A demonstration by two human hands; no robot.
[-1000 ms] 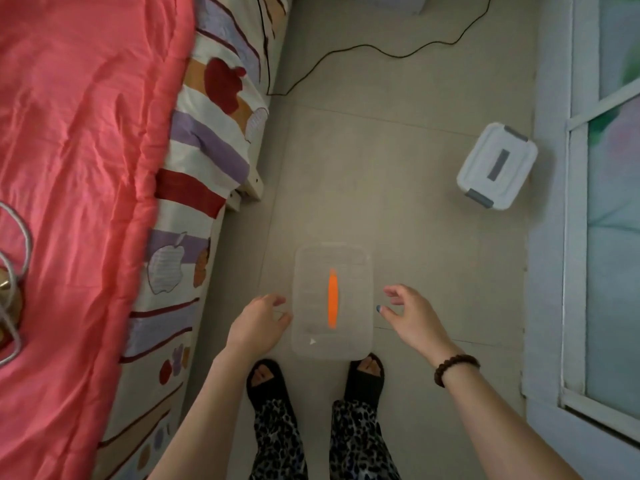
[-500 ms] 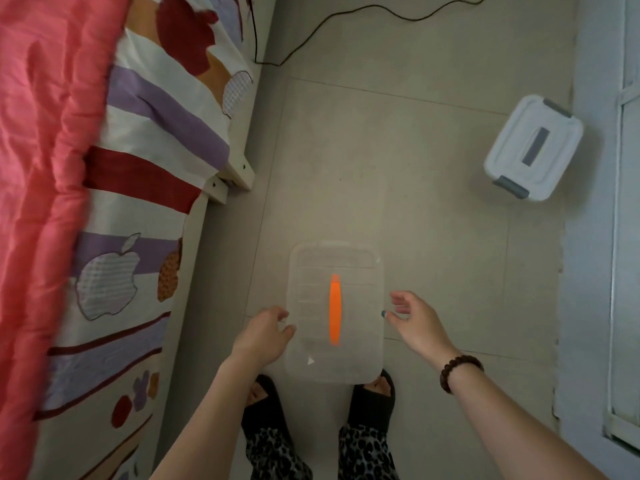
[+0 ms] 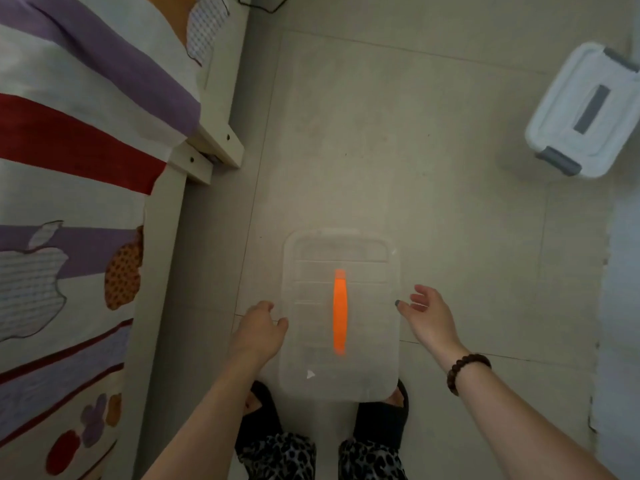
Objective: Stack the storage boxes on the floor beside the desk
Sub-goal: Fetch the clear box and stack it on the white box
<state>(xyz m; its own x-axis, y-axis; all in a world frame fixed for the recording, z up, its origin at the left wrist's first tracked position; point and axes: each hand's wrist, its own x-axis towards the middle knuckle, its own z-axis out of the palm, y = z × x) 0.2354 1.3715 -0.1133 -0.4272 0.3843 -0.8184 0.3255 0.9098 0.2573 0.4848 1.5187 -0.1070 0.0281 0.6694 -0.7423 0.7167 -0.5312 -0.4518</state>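
A clear plastic storage box (image 3: 311, 327) with an orange handle on its lid stands on the floor just in front of my feet. My left hand (image 3: 260, 329) is at the box's left edge, fingers curled, thumb touching the lid rim. My right hand (image 3: 426, 315) hovers at the right edge with fingers spread, thumb tip at the rim. Neither hand has closed on the box. A second white storage box (image 3: 585, 109) with grey clasps and a grey handle sits on the floor at the far right.
A bed (image 3: 86, 202) with a striped fruit-pattern sheet and a wooden frame runs along the left. A pale wall base (image 3: 620, 306) lines the right. A black cable (image 3: 263, 5) lies at the top. Tiled floor (image 3: 381, 150) stretches between the two boxes.
My head has dropped closer to the floor, so the clear box looks larger. Both hands have closed in on the box's sides; the left now touches its edge.
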